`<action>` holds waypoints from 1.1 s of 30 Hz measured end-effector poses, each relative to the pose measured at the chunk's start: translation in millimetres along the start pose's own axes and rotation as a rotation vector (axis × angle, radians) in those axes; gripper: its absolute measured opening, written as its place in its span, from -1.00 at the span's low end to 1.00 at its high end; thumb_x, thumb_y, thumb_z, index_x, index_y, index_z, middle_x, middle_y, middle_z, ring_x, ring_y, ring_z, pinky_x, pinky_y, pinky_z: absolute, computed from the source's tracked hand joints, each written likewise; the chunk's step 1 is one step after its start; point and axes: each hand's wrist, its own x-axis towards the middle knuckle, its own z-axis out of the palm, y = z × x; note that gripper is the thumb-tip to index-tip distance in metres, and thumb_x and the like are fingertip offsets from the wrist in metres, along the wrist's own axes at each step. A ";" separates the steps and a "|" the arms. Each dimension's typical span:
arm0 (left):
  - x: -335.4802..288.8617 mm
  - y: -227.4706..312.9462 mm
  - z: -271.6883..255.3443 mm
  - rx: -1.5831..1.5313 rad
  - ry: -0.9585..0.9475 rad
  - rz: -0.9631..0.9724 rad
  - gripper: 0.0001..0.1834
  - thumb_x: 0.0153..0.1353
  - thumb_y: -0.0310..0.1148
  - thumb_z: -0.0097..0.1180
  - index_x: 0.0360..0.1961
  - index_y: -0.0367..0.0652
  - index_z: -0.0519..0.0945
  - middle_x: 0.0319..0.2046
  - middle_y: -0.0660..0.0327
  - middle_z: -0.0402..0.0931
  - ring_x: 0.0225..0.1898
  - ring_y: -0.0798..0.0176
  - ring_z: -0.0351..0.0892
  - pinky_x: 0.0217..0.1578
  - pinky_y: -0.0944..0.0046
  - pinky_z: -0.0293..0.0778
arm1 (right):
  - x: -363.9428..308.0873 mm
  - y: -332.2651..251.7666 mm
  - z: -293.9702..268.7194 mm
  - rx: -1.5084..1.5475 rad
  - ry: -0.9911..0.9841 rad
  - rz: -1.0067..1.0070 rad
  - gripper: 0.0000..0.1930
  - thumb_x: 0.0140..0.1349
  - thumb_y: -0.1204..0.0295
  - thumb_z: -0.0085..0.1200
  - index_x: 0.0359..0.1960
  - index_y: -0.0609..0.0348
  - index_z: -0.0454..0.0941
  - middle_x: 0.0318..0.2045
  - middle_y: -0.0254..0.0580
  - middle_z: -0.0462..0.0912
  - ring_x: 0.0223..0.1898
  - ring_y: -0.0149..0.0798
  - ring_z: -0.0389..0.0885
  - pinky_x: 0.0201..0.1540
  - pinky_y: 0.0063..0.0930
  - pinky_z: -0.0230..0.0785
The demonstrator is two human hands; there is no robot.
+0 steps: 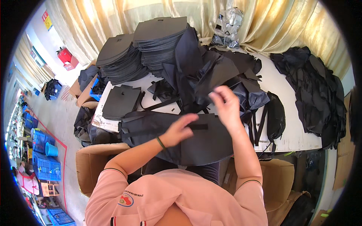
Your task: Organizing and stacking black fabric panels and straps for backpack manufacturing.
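Observation:
A wide black fabric piece [151, 130] lies across the near table edge and over my lap. On its right part is a stiff black panel [207, 145] with a curved lower edge and a dark strap strip. My left hand [179, 132] hovers over the middle of this work, fingers stretched out and holding nothing. Farther forward, my right hand [227, 107] is raised beside a heap of crumpled black fabric [215, 71]. Its fingers are bent together and slightly blurred; anything between them is too small or hidden to make out.
Two tall stacks of black panels, a left stack [118, 60] and a taller stack [160, 41], stand at the back. A lower stack [120, 103] sits nearer. Black pieces [309, 90] pile up at right. Cardboard boxes, one at left [88, 162], stand below the white table [301, 128].

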 end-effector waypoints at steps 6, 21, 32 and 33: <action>54.8 78.4 -65.8 -0.726 0.155 -0.340 -0.14 0.34 0.30 -0.25 0.39 -0.21 0.15 0.23 0.08 0.38 0.27 0.12 0.34 0.30 0.14 0.20 | -60.5 -70.0 54.2 -0.042 -0.742 -0.457 -0.89 0.07 0.50 0.04 -0.35 0.08 0.56 -0.35 -0.13 0.59 -0.25 0.00 0.60 -0.30 -0.18 0.43; 16.8 129.4 -115.7 -0.355 0.057 -0.297 -0.49 0.13 -0.58 0.15 0.17 -0.31 0.43 0.05 0.17 0.53 0.06 0.33 0.52 0.17 0.29 0.36 | -36.4 -76.9 26.5 0.383 -1.414 0.076 -0.68 0.18 0.30 0.26 -0.16 0.30 0.63 -0.13 -0.07 0.67 -0.19 -0.21 0.67 -0.08 -0.44 0.48; -9.8 158.4 -147.7 -0.368 0.048 -0.169 -0.53 0.13 -0.62 0.13 0.12 -0.29 0.45 0.01 0.16 0.55 0.04 0.34 0.54 0.11 0.33 0.41 | 15.0 18.6 45.7 0.050 -0.730 0.176 -0.04 -0.07 0.60 0.34 0.41 0.08 0.08 0.26 0.04 0.35 0.33 -0.02 0.26 0.39 -0.31 0.05; -12.7 158.8 -151.9 -0.346 0.097 -0.171 -0.55 0.15 -0.65 0.10 0.10 -0.26 0.46 0.01 0.17 0.54 0.03 0.34 0.54 0.11 0.33 0.41 | 8.7 21.6 47.5 0.060 -0.712 0.220 -0.05 -0.07 0.60 0.34 0.40 0.11 0.08 0.26 0.06 0.34 0.34 -0.01 0.25 0.39 -0.31 0.05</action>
